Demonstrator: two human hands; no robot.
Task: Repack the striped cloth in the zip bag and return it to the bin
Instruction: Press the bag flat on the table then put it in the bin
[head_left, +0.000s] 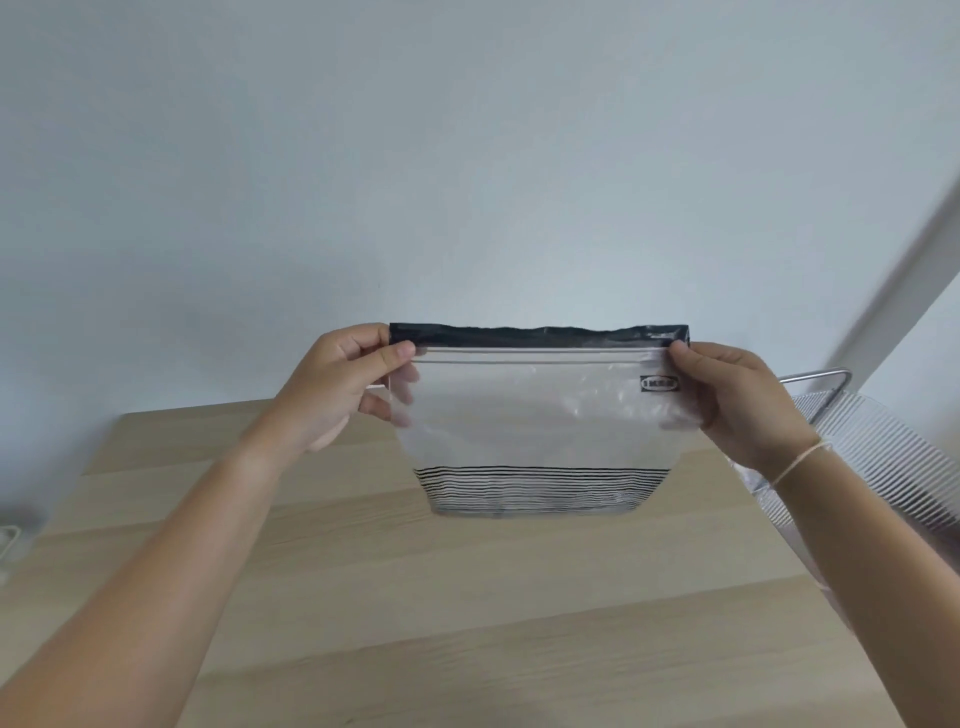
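A clear zip bag (535, 400) with a black top band hangs upright above the wooden table (363, 597). The black-and-white striped cloth (532, 491) lies folded in the bag's bottom. My left hand (340, 387) pinches the bag's top left corner at the zip line. My right hand (737, 405) pinches the top right corner. The zip strip runs straight between both hands. The ribbed clear bin (883, 467) stands at the table's right edge, just right of my right wrist.
A pale wall rises directly behind the table. A metal handle (826, 373) sticks up at the bin's far side. A white object (10, 540) sits beyond the table's left edge.
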